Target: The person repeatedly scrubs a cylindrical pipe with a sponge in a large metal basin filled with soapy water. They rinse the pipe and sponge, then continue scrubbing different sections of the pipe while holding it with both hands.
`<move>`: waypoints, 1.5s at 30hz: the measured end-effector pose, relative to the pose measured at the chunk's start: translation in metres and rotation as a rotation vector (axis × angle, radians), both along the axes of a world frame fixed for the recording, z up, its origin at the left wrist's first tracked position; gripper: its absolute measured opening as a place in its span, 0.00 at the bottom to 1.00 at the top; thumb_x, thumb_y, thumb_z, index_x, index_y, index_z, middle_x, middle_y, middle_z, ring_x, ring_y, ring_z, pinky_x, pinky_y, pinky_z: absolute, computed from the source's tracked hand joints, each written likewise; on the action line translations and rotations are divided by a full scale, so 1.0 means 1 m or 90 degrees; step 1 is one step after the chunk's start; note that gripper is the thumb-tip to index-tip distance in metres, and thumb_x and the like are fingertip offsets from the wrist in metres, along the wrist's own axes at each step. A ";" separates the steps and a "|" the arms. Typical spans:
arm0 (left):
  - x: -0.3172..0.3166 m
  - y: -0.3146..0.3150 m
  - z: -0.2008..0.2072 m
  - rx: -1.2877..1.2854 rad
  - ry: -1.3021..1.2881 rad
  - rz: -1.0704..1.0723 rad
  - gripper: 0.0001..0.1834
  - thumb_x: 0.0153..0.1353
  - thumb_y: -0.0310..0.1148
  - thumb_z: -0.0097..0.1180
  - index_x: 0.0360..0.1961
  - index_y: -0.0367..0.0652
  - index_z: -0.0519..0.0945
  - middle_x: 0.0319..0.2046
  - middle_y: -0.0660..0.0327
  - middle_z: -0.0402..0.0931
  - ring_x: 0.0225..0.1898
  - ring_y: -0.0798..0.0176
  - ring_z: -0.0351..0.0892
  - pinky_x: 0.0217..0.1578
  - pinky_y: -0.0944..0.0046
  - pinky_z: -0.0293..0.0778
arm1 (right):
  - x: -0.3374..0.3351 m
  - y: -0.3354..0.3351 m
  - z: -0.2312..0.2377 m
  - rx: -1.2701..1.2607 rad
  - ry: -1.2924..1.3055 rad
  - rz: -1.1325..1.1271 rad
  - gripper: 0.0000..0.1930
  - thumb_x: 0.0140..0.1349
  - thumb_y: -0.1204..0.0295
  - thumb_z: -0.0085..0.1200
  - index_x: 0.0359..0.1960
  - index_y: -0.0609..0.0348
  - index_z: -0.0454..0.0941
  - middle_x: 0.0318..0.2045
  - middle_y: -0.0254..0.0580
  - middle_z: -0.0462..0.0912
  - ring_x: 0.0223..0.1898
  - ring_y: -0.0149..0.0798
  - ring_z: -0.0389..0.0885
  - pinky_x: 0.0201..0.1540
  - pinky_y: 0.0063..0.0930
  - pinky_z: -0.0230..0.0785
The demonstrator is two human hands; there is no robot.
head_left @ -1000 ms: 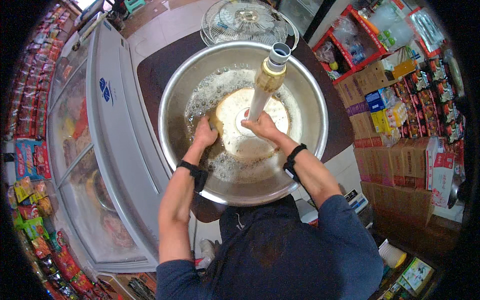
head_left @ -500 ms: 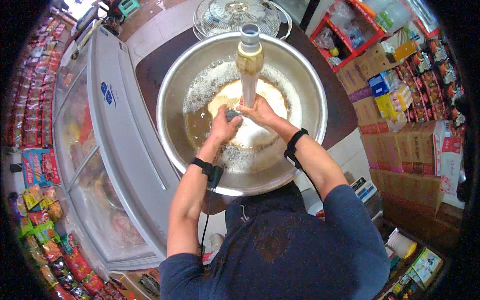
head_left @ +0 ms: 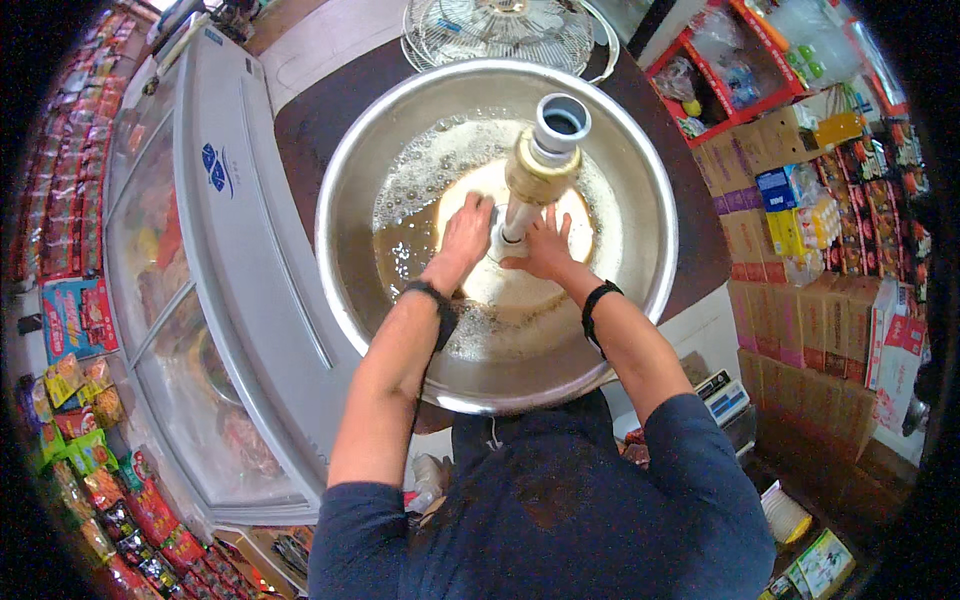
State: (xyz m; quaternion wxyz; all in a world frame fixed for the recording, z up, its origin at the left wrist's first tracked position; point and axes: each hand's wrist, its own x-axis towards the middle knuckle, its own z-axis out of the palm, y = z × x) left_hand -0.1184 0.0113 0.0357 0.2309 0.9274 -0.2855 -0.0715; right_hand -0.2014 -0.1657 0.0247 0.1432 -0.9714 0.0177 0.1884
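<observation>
A wide steel basin (head_left: 345,130) holds brown, foamy water. In it stands a fan stand (head_left: 540,180), its pole leaning toward the upper right, its open grey top facing up. The stand's pale round base (head_left: 490,278) lies amid the suds. My left hand (head_left: 466,238) presses down on the base just left of the pole, fingers curled over a grey scouring pad (head_left: 495,213) that is mostly hidden. Right of the pole's foot, my right hand (head_left: 550,246) rests on the base with fingers spread and thumb near the pole.
Behind the basin lies a white wire fan guard (head_left: 490,38) on the dark tabletop (head_left: 300,135). A grey chest freezer (head_left: 255,260) stands close on the left. Cardboard boxes (head_left: 800,320) and a red crate (head_left: 745,110) line the right. Hanging snack packets (head_left: 75,180) fill the far left.
The stand's top has swung right and toward me. My right hand has let go of the pole and spread on the base. My left hand has shifted slightly, covering most of the pad.
</observation>
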 end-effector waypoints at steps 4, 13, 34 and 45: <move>0.022 -0.017 -0.004 -0.155 0.023 -0.046 0.14 0.59 0.21 0.58 0.47 0.39 0.78 0.47 0.45 0.71 0.39 0.35 0.82 0.42 0.41 0.80 | 0.005 -0.006 -0.002 -0.020 0.085 0.032 0.57 0.52 0.30 0.64 0.77 0.54 0.61 0.83 0.47 0.33 0.81 0.63 0.21 0.72 0.81 0.24; -0.063 0.032 0.016 -0.057 0.154 -0.103 0.19 0.54 0.19 0.58 0.49 0.40 0.79 0.47 0.47 0.77 0.47 0.36 0.81 0.49 0.43 0.80 | -0.003 -0.006 -0.020 0.046 -0.048 0.025 0.50 0.61 0.42 0.64 0.79 0.53 0.55 0.83 0.43 0.40 0.82 0.60 0.27 0.75 0.77 0.28; -0.022 0.061 0.012 -0.068 0.285 0.127 0.29 0.54 0.36 0.72 0.58 0.40 0.81 0.50 0.45 0.84 0.52 0.45 0.84 0.55 0.50 0.78 | 0.024 -0.020 0.037 0.229 -0.110 0.004 0.29 0.46 0.65 0.76 0.52 0.55 0.81 0.51 0.47 0.81 0.54 0.52 0.80 0.58 0.43 0.75; -0.044 0.000 -0.026 -0.525 0.714 0.412 0.10 0.55 0.33 0.70 0.33 0.37 0.86 0.24 0.62 0.81 0.22 0.65 0.77 0.23 0.61 0.74 | 0.017 -0.035 0.027 0.169 -0.120 -0.059 0.23 0.45 0.65 0.75 0.41 0.62 0.82 0.41 0.55 0.85 0.45 0.58 0.84 0.51 0.45 0.76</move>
